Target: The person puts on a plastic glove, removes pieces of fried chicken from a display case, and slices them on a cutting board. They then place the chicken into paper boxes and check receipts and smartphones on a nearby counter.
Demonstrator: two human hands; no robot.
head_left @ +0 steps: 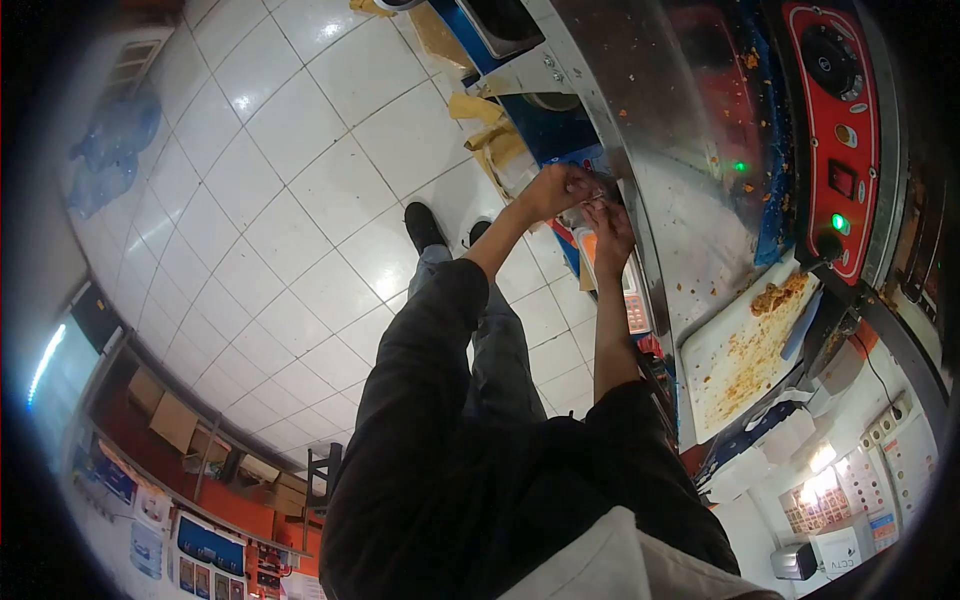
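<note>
Both hands meet at the edge of the steel counter (650,180). The left hand (555,190) pinches the top of a small clear plastic bag (585,225), and the right hand (612,235) closes on it just beside, equally near. The bag's long axis seems to run toward the person, though it is mostly hidden

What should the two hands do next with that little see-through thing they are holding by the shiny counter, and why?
Probably keep it pinched and lift it slightly away from the shiny steel counter edge. The left hand and right hand both meet on a small clear plastic item, too blurred to identify, right at the edge above the white tiled floor, where letting go could drop it.
</note>
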